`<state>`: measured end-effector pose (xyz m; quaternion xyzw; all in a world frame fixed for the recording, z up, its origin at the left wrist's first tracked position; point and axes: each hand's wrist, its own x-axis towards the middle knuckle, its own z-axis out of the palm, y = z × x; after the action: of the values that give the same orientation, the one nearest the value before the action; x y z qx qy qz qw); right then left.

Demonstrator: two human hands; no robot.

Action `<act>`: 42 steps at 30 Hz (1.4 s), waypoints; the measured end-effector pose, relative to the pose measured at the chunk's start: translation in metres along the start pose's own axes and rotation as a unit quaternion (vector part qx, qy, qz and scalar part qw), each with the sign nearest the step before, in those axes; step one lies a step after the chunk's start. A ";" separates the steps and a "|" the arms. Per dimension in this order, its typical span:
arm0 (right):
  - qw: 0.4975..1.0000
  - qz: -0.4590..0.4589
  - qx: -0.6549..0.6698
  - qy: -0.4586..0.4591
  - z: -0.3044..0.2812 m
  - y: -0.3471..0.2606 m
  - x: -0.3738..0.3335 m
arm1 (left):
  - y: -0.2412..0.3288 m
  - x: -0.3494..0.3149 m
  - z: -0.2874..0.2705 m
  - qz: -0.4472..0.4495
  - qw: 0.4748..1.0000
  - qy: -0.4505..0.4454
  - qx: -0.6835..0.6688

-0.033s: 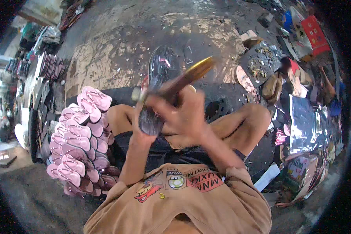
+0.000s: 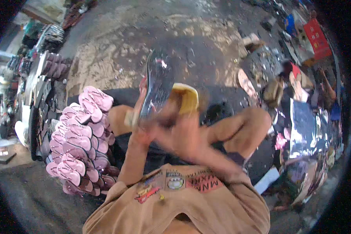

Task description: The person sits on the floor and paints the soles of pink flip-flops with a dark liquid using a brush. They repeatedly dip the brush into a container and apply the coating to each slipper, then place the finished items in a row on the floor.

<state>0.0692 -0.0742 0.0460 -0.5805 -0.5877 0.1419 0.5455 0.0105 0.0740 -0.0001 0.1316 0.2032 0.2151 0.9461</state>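
Note:
In front of my crossed legs, a sandal (image 2: pixel 158 80) is tilted up with its glossy black underside showing. My left hand (image 2: pixel 143 133) is closed on its near end, most of the fingers hidden. Across it lies my right hand (image 2: pixel 183 126), smeared by motion and wrapped round a hammer-like tool (image 2: pixel 132 119). Only the tool's pale blunt end shows beside the sandal; its handle is blurred. A yellow-brown piece with a pale curved rim (image 2: pixel 188 100) shows just beyond my right hand; I cannot tell its kind.
A tall heap of pink flip-flops (image 2: pixel 80 142) stands by my left knee. More stacked footwear (image 2: pixel 54 64) is at the far left. On the right are a loose sole (image 2: pixel 246 84), shiny plastic sheeting (image 2: pixel 305 121), scraps and a red box (image 2: pixel 316 37). Worn, stained flooring (image 2: pixel 117 58) stretches ahead.
My right hand has moved down toward me, and the tool's pale end has dropped along the sandal's left side. The sandal has tilted. The yellow-brown piece shows more fully.

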 end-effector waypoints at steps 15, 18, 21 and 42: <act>0.978 0.059 -0.050 0.195 -0.046 -0.011 0.009 | -0.005 0.015 0.026 -0.014 0.974 -0.209 -0.085; 0.931 0.207 0.016 0.301 -0.056 0.007 0.022 | -0.010 0.006 0.020 0.047 0.979 -0.145 0.132; 0.980 0.120 -0.074 0.142 -0.052 0.001 0.002 | -0.011 0.001 0.014 0.039 0.996 -0.077 0.033; 0.898 0.209 -0.186 0.339 -0.156 0.028 0.085 | -0.020 -0.018 0.000 -0.054 0.984 -0.139 0.102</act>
<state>0.2321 -0.0680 0.1210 -0.7939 -0.2477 -0.0647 0.5515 0.0030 0.0487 -0.0009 0.2447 0.0971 0.1212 0.9571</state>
